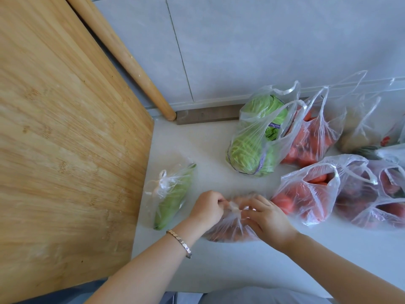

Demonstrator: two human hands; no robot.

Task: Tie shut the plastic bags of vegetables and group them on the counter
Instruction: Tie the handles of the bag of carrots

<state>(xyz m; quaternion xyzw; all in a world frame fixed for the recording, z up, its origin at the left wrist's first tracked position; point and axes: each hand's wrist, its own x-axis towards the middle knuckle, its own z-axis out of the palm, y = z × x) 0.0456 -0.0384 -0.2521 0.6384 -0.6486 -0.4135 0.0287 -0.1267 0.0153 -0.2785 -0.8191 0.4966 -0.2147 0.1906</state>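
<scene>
A clear plastic bag of orange-brown vegetables [230, 229] lies on the white counter [241, 266] in front of me. My left hand [207, 207] and my right hand [266, 218] both pinch its gathered handles at the top, close together. To the left lies a knotted bag with a green vegetable [173, 194]. Behind stand an untied bag of green cabbage [258, 139] and an untied bag of tomatoes [311, 137]. On the right sit another open tomato bag [304, 194] and a bag of dark red vegetables [377, 194].
A large wooden cutting board [65, 139] leans on the left, with a wooden rolling pin [127, 55] behind it against the tiled wall. More bags, one with pale brown contents [359, 134], crowd the far right. A bracelet [179, 243] sits on my left wrist.
</scene>
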